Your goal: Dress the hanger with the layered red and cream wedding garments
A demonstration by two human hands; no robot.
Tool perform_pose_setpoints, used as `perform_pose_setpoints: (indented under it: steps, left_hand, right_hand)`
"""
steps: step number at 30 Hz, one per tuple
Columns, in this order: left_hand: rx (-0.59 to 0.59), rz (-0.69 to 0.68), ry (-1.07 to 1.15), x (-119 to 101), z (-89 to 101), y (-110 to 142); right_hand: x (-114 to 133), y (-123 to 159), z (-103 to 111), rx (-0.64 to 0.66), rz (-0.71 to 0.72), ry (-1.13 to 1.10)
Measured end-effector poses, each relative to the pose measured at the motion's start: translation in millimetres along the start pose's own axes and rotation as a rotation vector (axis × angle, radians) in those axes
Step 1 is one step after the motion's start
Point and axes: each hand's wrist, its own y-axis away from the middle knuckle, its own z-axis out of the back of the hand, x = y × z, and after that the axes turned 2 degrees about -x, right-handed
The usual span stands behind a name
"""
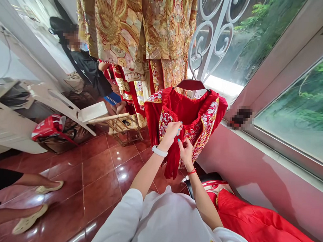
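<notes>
A red embroidered jacket hangs in front of me on a dark red hanger, hooked on the white window grille. My left hand, with a white band at its wrist, is closed on the jacket's front edge near the neckline. Just below and to the right, my right hand has thumb and fingers pinched together at the same front edge, with a red string at the wrist. Plain red cloth hangs down beneath my hands. Whatever small part the fingertips hold is hidden.
Gold embroidered garments hang above. A person stands at the back left near a white chair and a bamboo stool. Another person's legs show at lower left. Red fabric lies at lower right below the window.
</notes>
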Motion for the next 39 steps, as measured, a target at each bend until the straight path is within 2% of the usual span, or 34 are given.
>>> perform_pose_setpoints:
  steps: [8, 17, 20, 24, 26, 29, 31, 35, 39]
  left_hand:
    - [-0.038, -0.014, 0.013, 2, 12.6, -7]
    - [-0.1, -0.009, 0.023, 8, 6.3, -17]
    - [-0.107, -0.084, -0.041, 12, 8.0, -17]
    - [-0.014, -0.242, -0.316, 24, 24.0, -17]
    - [-0.124, -0.383, -0.447, 32, 35.1, -20]
    - [-0.334, -0.605, -0.587, 50, 46.0, -26]
    - [-0.336, -0.68, -0.666, 63, 48.1, -30]
    - [-0.299, -0.669, -0.723, 85, 47.5, -36]
    - [-0.275, -0.648, -0.847, 93, 42.3, -43]
  right_hand:
    - [-6, 8, 6, 0.074, -0.069, -0.023]
    - [-14, 7, 9, 0.078, -0.069, 0.052]
    - [-16, 8, 11, 0.086, -0.068, 0.048]
    - [-14, 14, 19, 0.18, -0.094, 0.035]
    - [-12, 18, 24, 0.194, -0.105, 0.051]
    - [-7, 24, 28, 0.115, -0.085, 0.136]
    - [-2, 27, 27, 0.069, -0.049, 0.193]
    - [7, 32, 28, 0.093, -0.016, 0.231]
    - [13, 39, 36, 0.306, -0.091, 0.206]
